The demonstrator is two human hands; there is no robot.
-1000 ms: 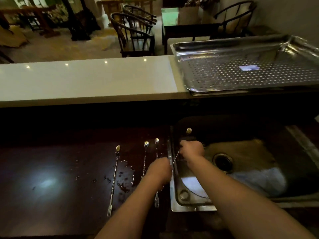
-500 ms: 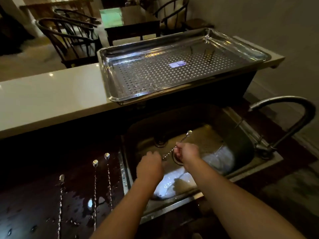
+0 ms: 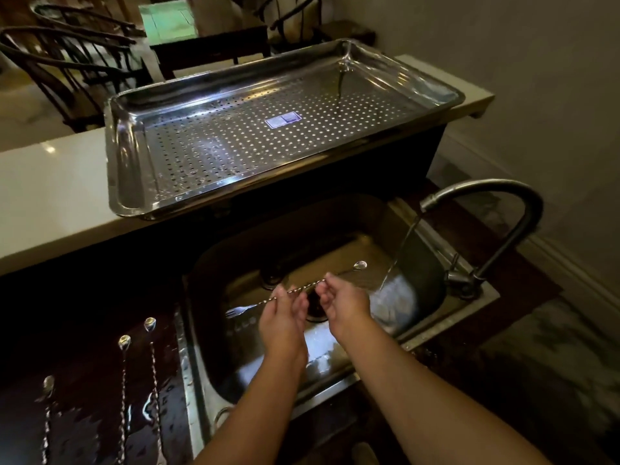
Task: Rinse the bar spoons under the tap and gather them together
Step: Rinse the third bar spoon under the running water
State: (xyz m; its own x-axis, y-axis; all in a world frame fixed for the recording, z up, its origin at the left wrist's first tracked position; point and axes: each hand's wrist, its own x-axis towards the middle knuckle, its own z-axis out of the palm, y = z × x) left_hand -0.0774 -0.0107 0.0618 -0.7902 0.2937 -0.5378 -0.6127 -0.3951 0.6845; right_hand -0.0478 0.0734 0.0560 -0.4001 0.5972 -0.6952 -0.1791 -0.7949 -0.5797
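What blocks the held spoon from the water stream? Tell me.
Nothing visible. Both hands, left and right, hold the spoon over the sink, bowl end pointing toward the stream from the tap. Only open air lies between the bowl and the water.

A small blue-white label [image 3: 281, 120] sits on the perforated tray [image 3: 127, 169]; its print is too small to read.
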